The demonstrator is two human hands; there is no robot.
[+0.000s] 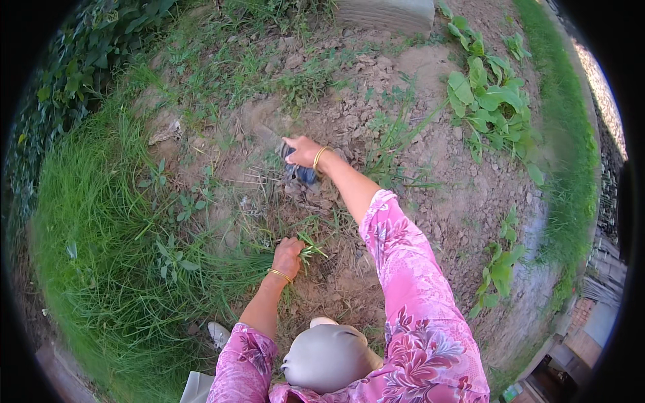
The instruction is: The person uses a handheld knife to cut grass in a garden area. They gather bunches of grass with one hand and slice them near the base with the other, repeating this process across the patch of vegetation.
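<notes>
My left hand is closed round a bunch of long, thin green grass-like leaves. Their ends stick out on the right side of the fist, low over the soil. Farther out, my right hand is bent with its index finger and thumb toward the left. Beside and below its fingers is a dark blue thing, whose kind I cannot make out. A faint blurred streak shows just past the fingertips. What the right hand grips, if anything, is hidden by the hand and the blur.
Dense thin-leaved greens fill the left side. Broad-leaved plants grow at the right on crumbly soil. A pale block lies at the far edge. A light shoe and a pale rounded shape are near me.
</notes>
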